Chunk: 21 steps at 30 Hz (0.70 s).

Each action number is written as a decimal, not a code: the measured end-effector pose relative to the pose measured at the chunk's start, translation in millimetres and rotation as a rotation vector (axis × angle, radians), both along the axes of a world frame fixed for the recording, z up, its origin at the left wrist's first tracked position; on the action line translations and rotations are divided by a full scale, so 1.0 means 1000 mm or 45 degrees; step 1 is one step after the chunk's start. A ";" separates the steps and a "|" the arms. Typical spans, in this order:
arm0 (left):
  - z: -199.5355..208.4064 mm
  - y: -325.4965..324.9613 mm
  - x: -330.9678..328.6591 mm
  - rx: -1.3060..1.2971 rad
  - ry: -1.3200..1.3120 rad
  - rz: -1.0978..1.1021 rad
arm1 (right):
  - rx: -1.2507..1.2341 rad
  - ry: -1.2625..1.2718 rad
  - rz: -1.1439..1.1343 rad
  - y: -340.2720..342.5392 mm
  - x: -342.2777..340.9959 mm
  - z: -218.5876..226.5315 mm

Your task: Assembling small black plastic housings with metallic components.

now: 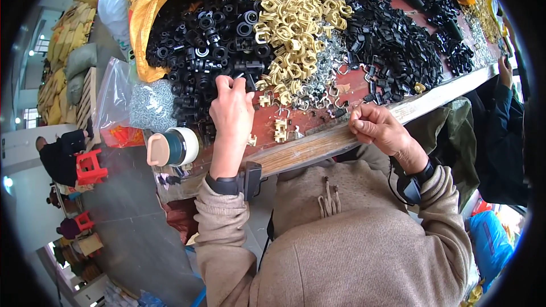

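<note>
My left hand [232, 108] reaches to the near edge of a heap of black plastic fittings [207, 37], its fingers bent together against the parts; the fingertips and anything in them are hidden. My right hand [384, 131] hovers over the wooden table edge, thumb and fingers pinched; whatever is between them is too small to name. Cream plastic clips [293, 34] lie heaped in the middle, beside small metal pieces [330, 59]. To the right spreads a pile of small black clips [392, 45]. A cream clip piece [280, 129] sits apart on the red tabletop between my hands.
A lidded cup [173, 146] stands at the table's left corner, beside a clear bag of small metal parts [152, 105]. A yellow woven sack [142, 17] borders the black heap. Another person's arm [503, 88] is at the far right. Red stools [90, 167] stand left.
</note>
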<state>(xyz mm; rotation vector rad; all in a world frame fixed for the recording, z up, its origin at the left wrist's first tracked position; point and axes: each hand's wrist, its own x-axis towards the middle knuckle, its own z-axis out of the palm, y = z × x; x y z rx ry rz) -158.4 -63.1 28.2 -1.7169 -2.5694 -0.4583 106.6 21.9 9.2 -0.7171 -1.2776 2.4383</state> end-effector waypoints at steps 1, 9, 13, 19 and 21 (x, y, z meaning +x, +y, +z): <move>-0.003 -0.002 -0.004 0.080 -0.004 -0.066 | 0.011 0.000 -0.001 0.000 -0.001 0.000; -0.006 -0.022 -0.003 0.489 -0.718 0.058 | 0.038 0.036 -0.025 0.001 0.003 -0.009; 0.001 -0.026 0.016 0.422 -1.869 0.056 | 0.089 0.042 0.005 -0.006 -0.007 0.001; 0.004 -0.026 0.064 0.221 -2.694 -0.019 | 0.355 -0.039 0.031 -0.018 -0.025 0.019; -0.006 -0.026 0.070 0.136 -2.936 -0.081 | 0.442 0.016 -0.002 -0.020 -0.029 0.021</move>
